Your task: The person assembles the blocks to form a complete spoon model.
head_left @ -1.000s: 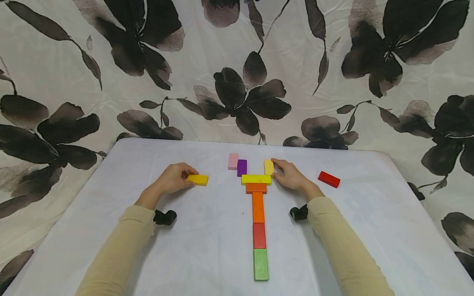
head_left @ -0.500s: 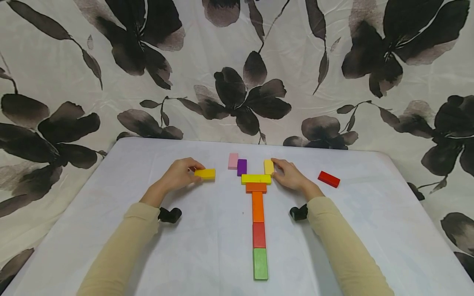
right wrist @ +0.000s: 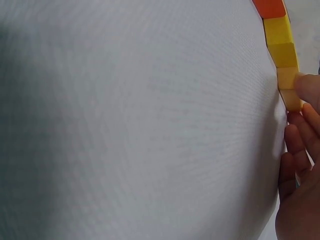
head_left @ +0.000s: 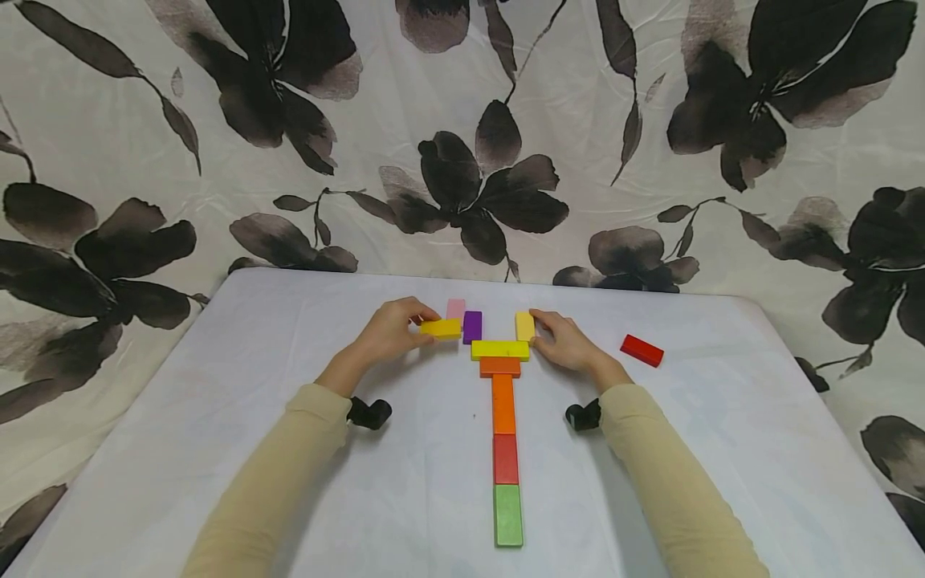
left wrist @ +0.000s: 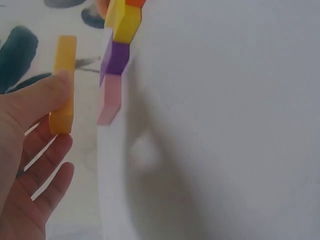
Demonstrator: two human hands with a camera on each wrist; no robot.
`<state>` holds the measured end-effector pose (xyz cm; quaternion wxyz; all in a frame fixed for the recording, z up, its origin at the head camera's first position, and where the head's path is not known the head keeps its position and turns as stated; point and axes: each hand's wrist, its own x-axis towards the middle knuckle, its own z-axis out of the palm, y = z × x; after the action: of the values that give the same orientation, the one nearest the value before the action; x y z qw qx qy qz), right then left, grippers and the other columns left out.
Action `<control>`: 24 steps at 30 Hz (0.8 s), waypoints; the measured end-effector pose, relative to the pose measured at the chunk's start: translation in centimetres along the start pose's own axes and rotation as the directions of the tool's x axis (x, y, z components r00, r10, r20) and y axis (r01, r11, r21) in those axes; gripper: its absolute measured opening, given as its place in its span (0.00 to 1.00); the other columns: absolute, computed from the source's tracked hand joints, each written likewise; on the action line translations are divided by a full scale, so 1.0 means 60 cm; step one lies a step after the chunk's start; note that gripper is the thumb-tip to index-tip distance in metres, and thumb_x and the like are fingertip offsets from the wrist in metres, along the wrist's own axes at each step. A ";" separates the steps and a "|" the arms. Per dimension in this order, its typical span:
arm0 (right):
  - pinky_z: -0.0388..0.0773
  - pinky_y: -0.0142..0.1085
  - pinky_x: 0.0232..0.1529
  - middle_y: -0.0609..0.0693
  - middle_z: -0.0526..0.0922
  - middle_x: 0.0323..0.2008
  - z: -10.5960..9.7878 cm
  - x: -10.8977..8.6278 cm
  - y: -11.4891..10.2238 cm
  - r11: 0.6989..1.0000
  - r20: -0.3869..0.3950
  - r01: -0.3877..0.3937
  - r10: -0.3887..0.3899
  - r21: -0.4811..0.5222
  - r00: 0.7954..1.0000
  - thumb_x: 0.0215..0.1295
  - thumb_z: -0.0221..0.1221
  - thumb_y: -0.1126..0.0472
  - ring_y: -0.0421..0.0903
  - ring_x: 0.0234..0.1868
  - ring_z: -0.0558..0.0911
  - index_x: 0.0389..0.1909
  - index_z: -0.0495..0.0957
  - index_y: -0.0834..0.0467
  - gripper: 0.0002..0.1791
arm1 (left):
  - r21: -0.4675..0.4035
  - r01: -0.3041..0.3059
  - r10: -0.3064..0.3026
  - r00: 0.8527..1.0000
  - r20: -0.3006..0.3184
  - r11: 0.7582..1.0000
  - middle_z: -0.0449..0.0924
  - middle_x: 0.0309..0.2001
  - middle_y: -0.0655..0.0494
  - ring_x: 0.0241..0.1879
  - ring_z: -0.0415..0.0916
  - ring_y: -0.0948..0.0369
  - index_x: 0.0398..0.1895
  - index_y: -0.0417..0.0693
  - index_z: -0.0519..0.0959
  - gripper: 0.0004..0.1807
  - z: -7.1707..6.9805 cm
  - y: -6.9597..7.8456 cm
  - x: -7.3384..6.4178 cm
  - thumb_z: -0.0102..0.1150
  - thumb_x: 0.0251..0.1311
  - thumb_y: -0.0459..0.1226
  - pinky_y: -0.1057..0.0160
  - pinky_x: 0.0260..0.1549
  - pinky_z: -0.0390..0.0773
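Observation:
My left hand [head_left: 390, 331] pinches a yellow block [head_left: 442, 328] between thumb and fingers. In the left wrist view this yellow block [left wrist: 65, 50] is raised off the table, near the pink block [left wrist: 111, 99]. From the head view it partly covers the pink block [head_left: 455, 308], just left of the purple block [head_left: 473, 327]. At the other side, my right hand [head_left: 567, 343] holds a pale yellow block [head_left: 524, 326] at the right end of a crosswise yellow block [head_left: 500, 350]. Thumb and fingers of the right hand [right wrist: 305, 175] touch it.
Below the crosswise block run two orange blocks [head_left: 503, 403], a red block [head_left: 506, 458] and a green block [head_left: 509, 515] in a column. Another red block [head_left: 641, 350] lies alone to the right. A floral cloth [head_left: 462, 144] hangs behind the white table [head_left: 217, 449].
My left hand has carried the yellow block to the right and slightly away, from open table to beside the purple block. The right hand and its block have stayed in place.

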<state>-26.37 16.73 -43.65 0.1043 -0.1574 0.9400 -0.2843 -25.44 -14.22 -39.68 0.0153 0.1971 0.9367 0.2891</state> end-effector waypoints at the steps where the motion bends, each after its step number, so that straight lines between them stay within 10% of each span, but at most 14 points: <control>1: 0.54 0.51 0.66 0.58 0.60 0.66 0.000 0.000 0.000 1.000 0.001 -0.003 0.003 0.001 1.000 0.66 0.50 0.56 0.57 0.65 0.60 0.70 0.53 0.57 0.33 | 0.001 0.003 -0.003 1.000 0.000 1.000 0.78 0.40 0.56 0.41 0.72 0.57 0.45 0.47 0.81 0.18 0.003 0.006 0.002 0.68 0.48 0.38 0.59 0.43 0.73; 24: 0.54 0.52 0.66 0.58 0.61 0.66 -0.003 0.000 -0.002 1.000 0.019 -0.016 0.016 0.010 1.000 0.66 0.50 0.56 0.56 0.65 0.61 0.70 0.53 0.56 0.32 | 0.045 0.022 -0.021 1.000 -0.023 0.999 0.75 0.38 0.57 0.35 0.68 0.60 0.46 0.49 0.81 0.18 0.079 0.081 0.059 0.67 0.50 0.40 0.67 0.34 0.72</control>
<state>-26.41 16.70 -43.42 0.1164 -0.1523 0.9387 -0.2865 -26.29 -6.67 -40.64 0.0032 0.1841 0.9451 0.2699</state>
